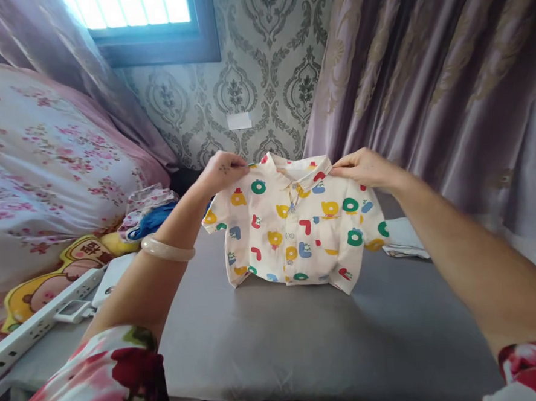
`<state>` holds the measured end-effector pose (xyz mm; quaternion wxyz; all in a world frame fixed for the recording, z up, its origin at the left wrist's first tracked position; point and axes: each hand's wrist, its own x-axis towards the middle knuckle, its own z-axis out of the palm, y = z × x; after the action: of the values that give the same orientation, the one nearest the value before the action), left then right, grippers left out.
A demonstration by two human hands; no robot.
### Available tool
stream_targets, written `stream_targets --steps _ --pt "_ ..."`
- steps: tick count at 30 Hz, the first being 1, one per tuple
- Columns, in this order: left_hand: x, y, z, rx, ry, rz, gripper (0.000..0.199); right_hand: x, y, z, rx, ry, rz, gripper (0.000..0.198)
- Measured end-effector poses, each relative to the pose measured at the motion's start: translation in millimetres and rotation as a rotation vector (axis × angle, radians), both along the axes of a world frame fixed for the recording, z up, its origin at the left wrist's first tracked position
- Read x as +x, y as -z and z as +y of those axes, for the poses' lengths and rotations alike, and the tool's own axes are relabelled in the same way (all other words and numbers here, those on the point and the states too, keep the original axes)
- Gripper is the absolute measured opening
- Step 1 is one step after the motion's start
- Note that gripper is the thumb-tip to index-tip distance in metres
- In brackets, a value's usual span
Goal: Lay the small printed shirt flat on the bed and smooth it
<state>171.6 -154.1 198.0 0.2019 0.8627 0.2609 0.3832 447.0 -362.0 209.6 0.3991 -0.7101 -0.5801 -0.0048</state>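
A small cream child's shirt [292, 229] with a collar and bright red, yellow, green and blue shapes hangs upright in front of me. Its hem just touches the grey padded board [303, 337]. My left hand [223, 169] pinches the shirt's left shoulder, and a pale bangle sits on that wrist. My right hand [366, 167] pinches the right shoulder next to the collar. Both arms reach forward over the board.
A floral pink bedspread [39, 166] fills the left, with a yellow cartoon cushion [50, 277] and a pile of clothes [148, 211] beside it. A white rail [35, 326] lies at the board's left edge. Mauve curtains [447, 93] hang on the right, folded white cloth [404, 237] beneath.
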Motion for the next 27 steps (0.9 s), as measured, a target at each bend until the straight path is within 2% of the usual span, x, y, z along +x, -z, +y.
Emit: stream_targets --steps 2,4,7,9,10,12,13,16,17,20,24,27 --pt "11 0.7 8 0.071 -0.036 0.065 0.016 9 3 10 -0.044 0.021 -0.065 0.021" --pt "18 -7.3 8 0.151 -0.075 0.01 0.016 16 -2 15 0.028 0.046 -0.091 0.024" --pt "25 -24.8 0 0.322 -0.18 -0.319 0.023 21 -16 20 0.334 0.11 -0.101 0.032" --pt "31 -31.6 -3 0.403 -0.19 -0.419 0.025 23 -21 27 0.494 0.144 -0.123 0.034" --pt "34 -32.6 -2 0.412 -0.162 -0.374 0.024 24 -22 31 0.506 0.145 -0.146 0.032" --pt "41 -30.8 2 0.369 -0.121 -0.201 0.019 28 -20 41 0.385 0.096 -0.199 0.027" --pt "44 -29.1 4 0.344 -0.155 -0.182 0.019 29 -19 45 0.382 0.091 -0.21 0.026" --pt "49 -26.3 11 0.351 -0.33 -0.33 0.024 34 -18 54 0.511 0.152 -0.2 0.026" --pt "49 -26.9 12 0.361 -0.323 -0.322 0.023 34 -19 55 0.508 0.162 -0.202 0.026" --pt "49 -30.5 16 0.296 -0.203 -0.138 0.018 33 -24 55 0.352 0.126 -0.232 0.022" --pt "49 -31.0 22 0.193 -0.248 -0.199 0.023 30 -28 54 0.439 0.206 -0.242 0.022" --pt "52 -28.3 26 0.151 -0.218 -0.134 0.018 29 -27 58 0.34 0.24 -0.258 0.02"
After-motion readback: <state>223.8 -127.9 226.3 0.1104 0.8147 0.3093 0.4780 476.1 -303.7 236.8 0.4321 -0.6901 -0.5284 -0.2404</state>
